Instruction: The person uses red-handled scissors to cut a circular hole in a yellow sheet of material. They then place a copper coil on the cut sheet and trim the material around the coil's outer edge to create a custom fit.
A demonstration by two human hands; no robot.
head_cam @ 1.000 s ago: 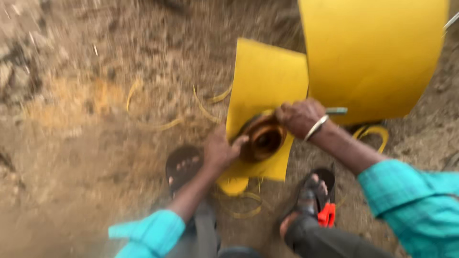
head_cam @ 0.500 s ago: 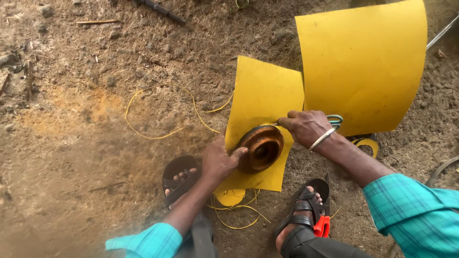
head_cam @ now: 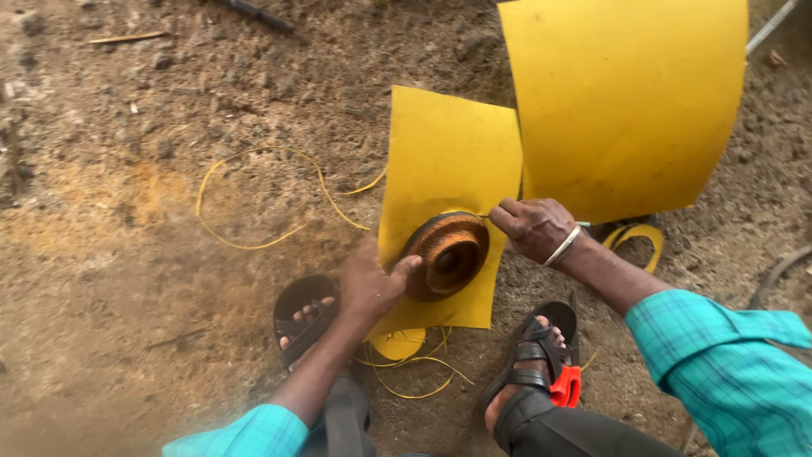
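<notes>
Risk 1: the rusty metal disc [head_cam: 447,254] could slide on the small yellow sheet [head_cam: 448,178]. The sheet lies on loose, uneven dirt ground [head_cam: 127,254] and is only pinned by the disc and one hand, so a lapse in pressure would let the disc wander off its spot.

Risk 2: the sheet could buckle or lift at its free far edge, as nothing weighs it down there.

Risk 3: fingers sit right at the disc rim; the rusty edge could scrape or cut them.

Left hand [head_cam: 368,283]: fingers spread and pressed flat, thumb against the disc's near-left rim, palm on the sheet. Holding it down, not gripping.

Right hand [head_cam: 533,227]: fingers curled together in a pinch at the disc's upper-right rim. Whether it holds a small tool, I cannot tell.

Disc sits on the lower part of the small sheet, between the sandalled feet [head_cam: 529,355]. Large yellow sheet [head_cam: 626,101] lies just behind.
</notes>
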